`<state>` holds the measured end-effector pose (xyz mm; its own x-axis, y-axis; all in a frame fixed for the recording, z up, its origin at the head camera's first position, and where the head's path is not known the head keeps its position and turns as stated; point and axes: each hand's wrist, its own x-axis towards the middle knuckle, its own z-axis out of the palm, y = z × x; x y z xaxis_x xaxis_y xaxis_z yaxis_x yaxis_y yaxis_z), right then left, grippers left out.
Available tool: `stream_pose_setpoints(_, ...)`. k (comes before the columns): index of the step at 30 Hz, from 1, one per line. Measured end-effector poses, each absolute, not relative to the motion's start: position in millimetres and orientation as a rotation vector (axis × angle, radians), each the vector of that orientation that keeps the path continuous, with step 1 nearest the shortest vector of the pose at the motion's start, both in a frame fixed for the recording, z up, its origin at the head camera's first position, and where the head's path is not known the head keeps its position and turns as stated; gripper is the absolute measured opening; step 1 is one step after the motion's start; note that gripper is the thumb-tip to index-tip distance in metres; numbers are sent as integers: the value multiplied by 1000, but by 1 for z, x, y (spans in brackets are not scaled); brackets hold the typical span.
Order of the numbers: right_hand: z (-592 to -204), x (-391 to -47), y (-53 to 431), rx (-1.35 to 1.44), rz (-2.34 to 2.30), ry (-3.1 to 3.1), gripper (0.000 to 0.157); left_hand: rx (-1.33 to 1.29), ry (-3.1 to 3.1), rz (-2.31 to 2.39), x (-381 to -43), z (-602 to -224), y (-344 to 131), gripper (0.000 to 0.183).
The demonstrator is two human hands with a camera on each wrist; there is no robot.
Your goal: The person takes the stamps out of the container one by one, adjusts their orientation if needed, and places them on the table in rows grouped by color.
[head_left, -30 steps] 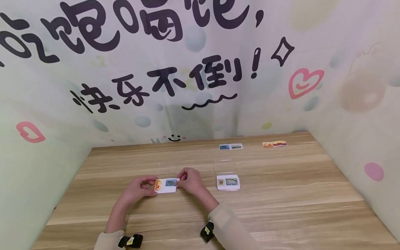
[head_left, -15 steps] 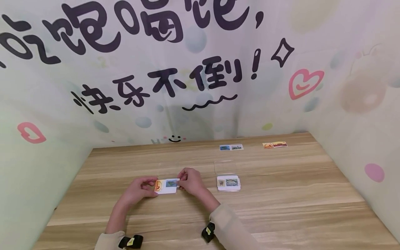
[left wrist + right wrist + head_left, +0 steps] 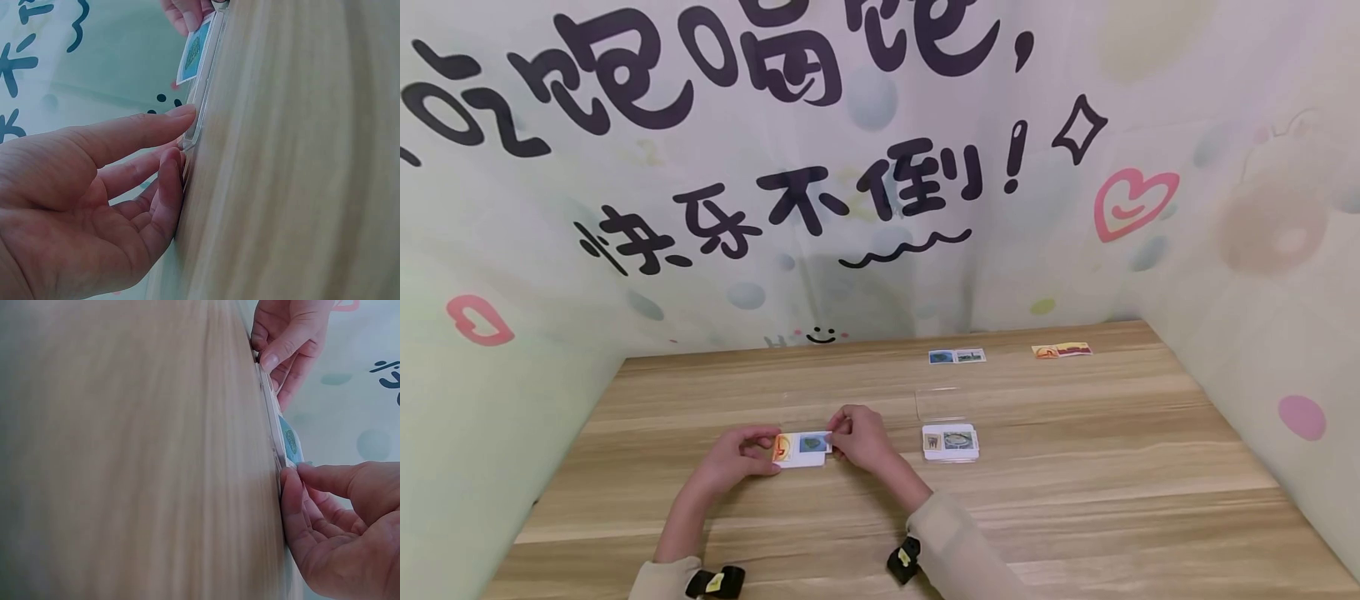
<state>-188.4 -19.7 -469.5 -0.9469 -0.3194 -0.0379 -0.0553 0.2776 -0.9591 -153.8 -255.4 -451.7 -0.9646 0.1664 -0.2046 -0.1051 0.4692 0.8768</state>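
Gently now: the right hand (image 3: 861, 437) pinches the blue stamp (image 3: 812, 443) by its right edge, thumb and forefinger together, the free edge tilted up over the white box (image 3: 805, 461) on the tabletop (image 3: 1037, 517). The left hand (image 3: 733, 454) has its fingers curved round the box's left end, seemingly steadying it. Best, I'd judge, to square the stamp before lowering it flat, sparing its corners.

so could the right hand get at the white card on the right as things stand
Probably yes: the white card is nearby and nothing visible blocks the way, but the right hand pinches the blue stamp, so it would likely need to let go.
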Motion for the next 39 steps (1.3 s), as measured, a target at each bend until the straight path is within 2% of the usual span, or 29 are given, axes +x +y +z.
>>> stream_pose_setpoints(39, -462, -185, -3, -393, -1719, 2322, 6, 29, 2481, 1472, -154, -452, -254, 56)
